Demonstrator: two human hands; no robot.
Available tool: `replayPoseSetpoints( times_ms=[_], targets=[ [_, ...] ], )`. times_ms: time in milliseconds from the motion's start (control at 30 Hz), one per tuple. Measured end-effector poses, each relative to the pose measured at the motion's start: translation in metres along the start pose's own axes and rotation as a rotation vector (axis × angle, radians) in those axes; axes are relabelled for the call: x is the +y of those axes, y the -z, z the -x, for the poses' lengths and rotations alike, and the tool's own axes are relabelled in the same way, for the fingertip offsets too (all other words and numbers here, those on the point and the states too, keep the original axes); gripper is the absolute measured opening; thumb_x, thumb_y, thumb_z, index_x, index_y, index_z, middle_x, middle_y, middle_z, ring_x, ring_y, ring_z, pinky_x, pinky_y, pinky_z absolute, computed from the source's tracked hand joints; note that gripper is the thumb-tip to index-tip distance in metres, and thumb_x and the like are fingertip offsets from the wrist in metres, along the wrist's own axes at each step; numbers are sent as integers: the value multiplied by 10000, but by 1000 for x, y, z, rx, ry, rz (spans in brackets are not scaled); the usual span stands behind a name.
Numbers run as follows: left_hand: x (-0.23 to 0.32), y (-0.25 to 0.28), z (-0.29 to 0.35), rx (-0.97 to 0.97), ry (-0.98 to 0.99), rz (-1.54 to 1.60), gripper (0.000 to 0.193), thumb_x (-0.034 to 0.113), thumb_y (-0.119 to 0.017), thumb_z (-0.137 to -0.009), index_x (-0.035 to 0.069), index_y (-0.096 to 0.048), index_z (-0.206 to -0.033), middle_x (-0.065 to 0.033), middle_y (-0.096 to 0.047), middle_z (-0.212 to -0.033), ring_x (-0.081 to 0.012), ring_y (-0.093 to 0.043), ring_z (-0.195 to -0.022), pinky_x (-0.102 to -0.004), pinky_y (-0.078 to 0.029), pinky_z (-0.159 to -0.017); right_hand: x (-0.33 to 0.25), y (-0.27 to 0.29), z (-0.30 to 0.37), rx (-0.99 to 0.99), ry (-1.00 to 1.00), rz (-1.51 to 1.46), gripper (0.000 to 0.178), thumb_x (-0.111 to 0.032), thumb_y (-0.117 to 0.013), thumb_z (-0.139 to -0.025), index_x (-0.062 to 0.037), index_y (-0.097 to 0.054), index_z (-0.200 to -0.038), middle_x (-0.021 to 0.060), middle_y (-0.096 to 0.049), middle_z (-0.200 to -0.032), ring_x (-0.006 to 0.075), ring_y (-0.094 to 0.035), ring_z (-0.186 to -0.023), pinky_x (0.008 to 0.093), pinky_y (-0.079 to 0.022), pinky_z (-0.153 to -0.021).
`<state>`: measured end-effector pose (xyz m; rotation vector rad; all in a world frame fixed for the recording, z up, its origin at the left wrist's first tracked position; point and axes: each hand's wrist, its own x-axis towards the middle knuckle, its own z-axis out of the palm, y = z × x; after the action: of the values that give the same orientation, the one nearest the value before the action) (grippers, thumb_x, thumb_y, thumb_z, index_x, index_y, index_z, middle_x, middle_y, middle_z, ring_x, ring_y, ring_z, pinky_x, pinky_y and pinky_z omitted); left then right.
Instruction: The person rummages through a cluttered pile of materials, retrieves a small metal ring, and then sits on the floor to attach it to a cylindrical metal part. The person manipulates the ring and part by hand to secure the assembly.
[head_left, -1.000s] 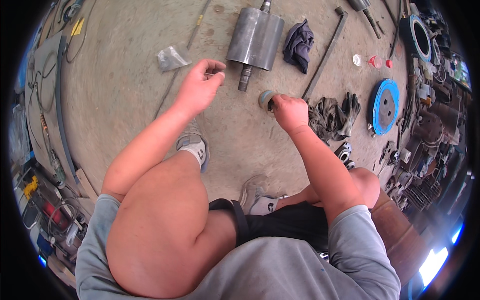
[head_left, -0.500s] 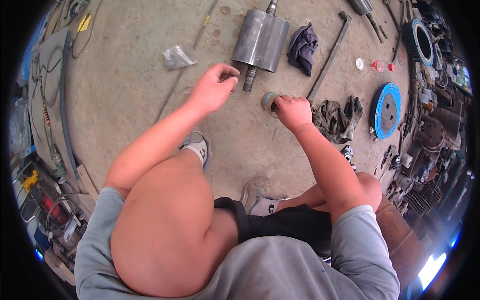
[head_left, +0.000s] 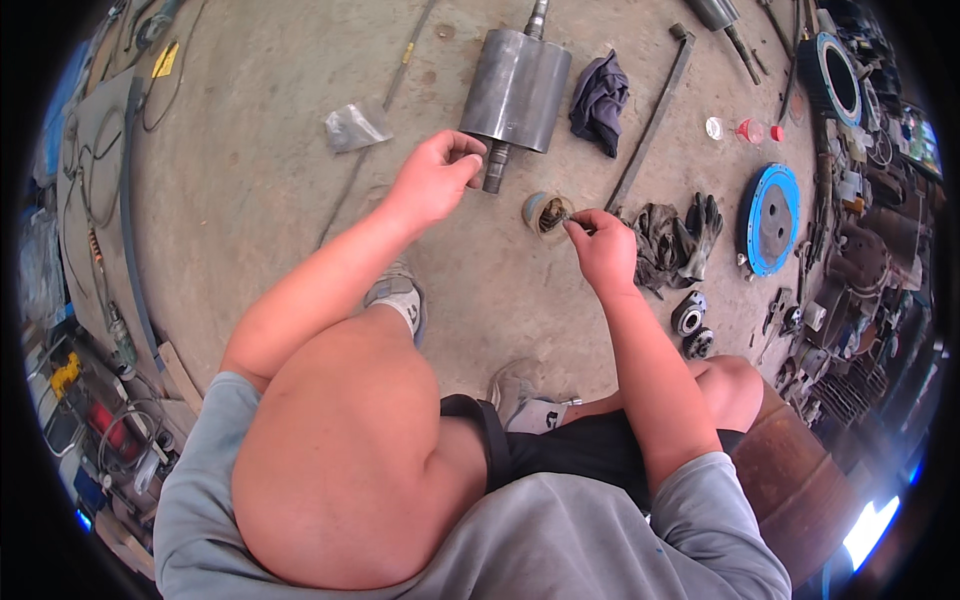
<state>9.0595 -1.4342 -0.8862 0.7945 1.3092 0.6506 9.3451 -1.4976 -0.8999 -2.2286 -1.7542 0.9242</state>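
A grey metal cylinder with a shaft through it (head_left: 517,92) lies on the concrete floor ahead. My left hand (head_left: 432,182) hovers by its near shaft end (head_left: 496,168); the fingers are half curled, with a gap to the thumb and nothing visible between them. Right of the shaft stands a small round tub (head_left: 535,208) with brown, lumpy, grease-like contents. Just beside its rim, my right hand (head_left: 606,252) has thumb and fingertips pinched together. Whatever is in that pinch is too small to make out.
A dark cloth (head_left: 600,103), a long metal bar (head_left: 655,115) and dark gloves (head_left: 702,238) lie around the tub. Farther right are a blue-rimmed disc (head_left: 772,220) and two small round parts (head_left: 690,313). A clear plastic bag (head_left: 357,126) lies left of the cylinder.
My right hand has drawn back from over the tub, toward me and slightly right, uncovering its contents. The left hand has shifted slightly and is still by the shaft end.
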Motion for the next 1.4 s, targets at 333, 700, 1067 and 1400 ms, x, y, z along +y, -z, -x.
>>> replayPoseSetpoints(
  times_ms=[333, 700, 1067, 1400],
  targets=[
    [8, -4, 17, -218, 12, -5, 319, 152, -580, -1046, 13, -610, -1330, -119, -702, -1195, -196, -688, -1082, -339, -548, -911, -33, 14, 18, -132, -401, -913, 245, -165, -771, -955, 17, -712, -1108, 56, -755, -920, 114, -716, -777, 235, -484, -624],
    [35, -14, 41, -465, 120, 203, 312, 123, -664, -1007, -10, -673, -1289, -112, -733, -1109, -173, -718, -969, -340, -619, -831, -90, 42, 57, -282, -256, -1064, 253, -164, -769, -962, 15, -732, -1137, 57, -767, -952, 105, -711, -771, 221, -487, -634],
    [65, -12, 60, -477, -1, 136, 209, -56, -735, -893, -27, -701, -1097, -119, -735, -1050, -173, -724, -914, -311, -615, -786, -104, 63, 68, -162, -132, -1105, 203, -80, -794, -916, 5, -774, -1099, 56, -743, -968, 114, -682, -796, 230, -507, -696],
    [103, -15, 68, -468, -664, -116, 228, -143, -770, -801, -11, -738, -984, -129, -715, -1010, -189, -702, -920, -298, -581, -789, -116, 84, 76, 74, 330, -1013, 245, 32, -854, -786, -16, -792, -1017, 68, -706, -971, 119, -626, -812, 260, -511, -718]
  ],
)
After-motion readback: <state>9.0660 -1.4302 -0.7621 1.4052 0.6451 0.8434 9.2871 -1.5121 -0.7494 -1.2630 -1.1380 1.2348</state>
